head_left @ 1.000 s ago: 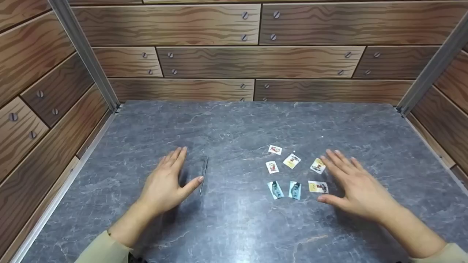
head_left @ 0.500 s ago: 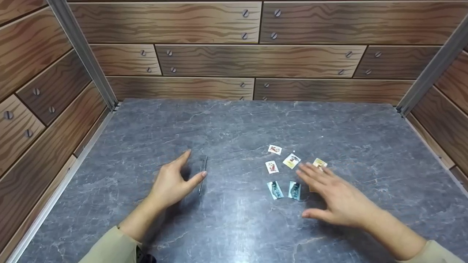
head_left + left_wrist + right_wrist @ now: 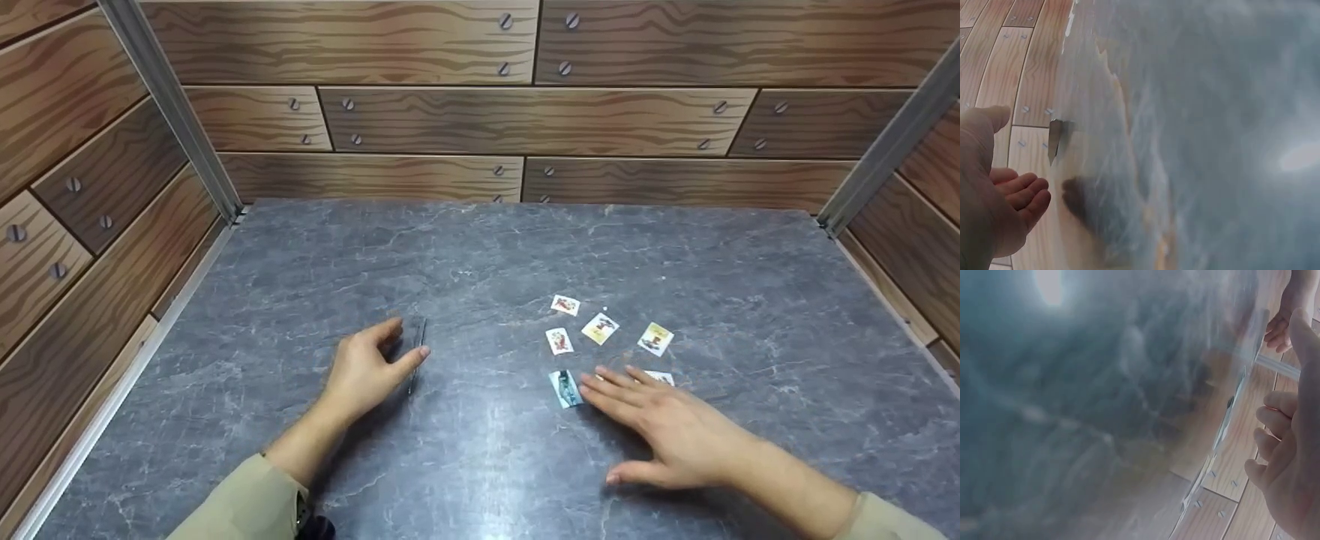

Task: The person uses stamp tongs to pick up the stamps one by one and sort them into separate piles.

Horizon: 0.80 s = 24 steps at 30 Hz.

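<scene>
My left hand (image 3: 367,371) hovers beside slim metal tweezers (image 3: 421,334), its fingers bent and its thumb over them; whether the thumb touches them I cannot tell. In the left wrist view a pointed metal end of the tweezers (image 3: 1055,138) shows past the fingers, with a gap between. My right hand (image 3: 667,427) spreads over the small picture cards with relaxed fingers, its fingertips beside a blue card (image 3: 565,389). Another blue card is hidden under it, and a white-edged card (image 3: 661,377) is partly covered. Further back lie two yellow cards, one (image 3: 600,328) left of the other (image 3: 656,339).
Two white cards with red figures, one (image 3: 565,304) behind the other (image 3: 559,341), lie left of the yellow ones. A tiny white speck (image 3: 605,308) is nearby. The grey marbled table (image 3: 465,255) is bounded by wood-patterned walls (image 3: 420,120) and metal corner posts (image 3: 169,97).
My right hand has moved left and nearer, uncovering the right yellow card and covering a blue one. The left hand has shifted slightly right toward the tweezers, its fingers bending more.
</scene>
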Tool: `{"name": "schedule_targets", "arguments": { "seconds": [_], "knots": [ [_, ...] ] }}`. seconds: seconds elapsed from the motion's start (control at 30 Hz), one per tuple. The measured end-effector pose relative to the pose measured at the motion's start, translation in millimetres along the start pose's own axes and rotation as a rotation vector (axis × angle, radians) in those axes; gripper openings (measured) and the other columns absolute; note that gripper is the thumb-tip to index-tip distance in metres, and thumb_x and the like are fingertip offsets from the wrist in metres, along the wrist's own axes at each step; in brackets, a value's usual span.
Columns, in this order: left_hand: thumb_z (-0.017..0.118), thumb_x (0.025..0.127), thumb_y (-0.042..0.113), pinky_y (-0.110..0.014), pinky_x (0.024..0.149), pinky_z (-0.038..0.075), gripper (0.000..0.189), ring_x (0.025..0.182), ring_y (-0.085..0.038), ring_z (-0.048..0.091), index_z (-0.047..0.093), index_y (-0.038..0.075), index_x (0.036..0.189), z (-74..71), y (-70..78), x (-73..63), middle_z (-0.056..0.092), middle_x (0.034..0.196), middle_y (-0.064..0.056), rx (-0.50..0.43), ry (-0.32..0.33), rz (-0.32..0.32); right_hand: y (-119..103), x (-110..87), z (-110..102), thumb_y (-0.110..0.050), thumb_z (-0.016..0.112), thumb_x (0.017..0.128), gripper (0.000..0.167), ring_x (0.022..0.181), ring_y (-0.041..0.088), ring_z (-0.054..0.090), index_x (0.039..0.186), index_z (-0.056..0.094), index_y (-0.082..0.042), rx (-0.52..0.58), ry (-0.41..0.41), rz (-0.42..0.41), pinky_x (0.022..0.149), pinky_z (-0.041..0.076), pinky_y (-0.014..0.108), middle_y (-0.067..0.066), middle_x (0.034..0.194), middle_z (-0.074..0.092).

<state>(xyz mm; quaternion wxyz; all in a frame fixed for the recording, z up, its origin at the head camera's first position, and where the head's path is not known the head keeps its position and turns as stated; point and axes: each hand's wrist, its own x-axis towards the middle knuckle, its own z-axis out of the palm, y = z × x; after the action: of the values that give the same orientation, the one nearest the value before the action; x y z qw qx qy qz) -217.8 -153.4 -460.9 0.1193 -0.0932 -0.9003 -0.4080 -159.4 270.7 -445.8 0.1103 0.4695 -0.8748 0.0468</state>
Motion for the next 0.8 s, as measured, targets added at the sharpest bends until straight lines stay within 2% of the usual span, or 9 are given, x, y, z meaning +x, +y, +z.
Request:
{"name": "schedule_targets", "arguments": {
  "seconds": [0.2, 0.37, 0.63, 0.8],
  "knots": [
    [0.087, 0.089, 0.028, -0.047, 0.092, 0.058, 0.058, 0.101, -0.031, 0.074, 0.069, -0.008, 0.131, 5.1, -2.1, 2.4, 0.076, 0.109, -0.017, 0.007, 0.016, -0.045, -1, -0.8, 4, -0.073, 0.066, 0.091, 0.097, 0.147, 0.031, 0.046, 0.159, 0.048, -0.006, 0.019, -0.026, -0.029, 0.127, 0.007, 0.028, 0.008, 0.163, 0.047],
    [0.088, 0.087, 0.025, -0.047, 0.091, 0.058, 0.053, 0.098, -0.031, 0.072, 0.071, -0.007, 0.127, 8.5, -3.9, 4.6, 0.075, 0.105, -0.015, 0.002, 0.02, -0.05, -2, -2.6, 5, -0.071, 0.066, 0.093, 0.094, 0.147, 0.03, 0.047, 0.159, 0.048, -0.006, 0.038, -0.042, -0.045, 0.126, 0.009, 0.028, 0.008, 0.164, 0.046],
    [0.088, 0.086, 0.021, -0.048, 0.09, 0.057, 0.049, 0.097, -0.03, 0.07, 0.073, -0.008, 0.123, 10.4, -4.7, 6.1, 0.075, 0.104, -0.015, 0.008, 0.015, -0.041, -1, -1.8, 8, -0.064, 0.066, 0.097, 0.085, 0.146, 0.027, 0.049, 0.158, 0.05, -0.007, 0.039, -0.048, -0.061, 0.116, 0.036, 0.045, 0.007, 0.163, 0.048],
    [0.089, 0.086, 0.02, -0.048, 0.09, 0.056, 0.048, 0.097, -0.031, 0.07, 0.073, -0.007, 0.122, 11.4, -4.1, 7.1, 0.074, 0.104, -0.015, 0.018, 0.009, -0.029, -1, -2.2, 9, -0.061, 0.065, 0.099, 0.08, 0.145, 0.027, 0.05, 0.157, 0.051, -0.008, 0.043, -0.059, -0.055, 0.113, 0.043, 0.05, 0.007, 0.162, 0.049]
  ]
}}
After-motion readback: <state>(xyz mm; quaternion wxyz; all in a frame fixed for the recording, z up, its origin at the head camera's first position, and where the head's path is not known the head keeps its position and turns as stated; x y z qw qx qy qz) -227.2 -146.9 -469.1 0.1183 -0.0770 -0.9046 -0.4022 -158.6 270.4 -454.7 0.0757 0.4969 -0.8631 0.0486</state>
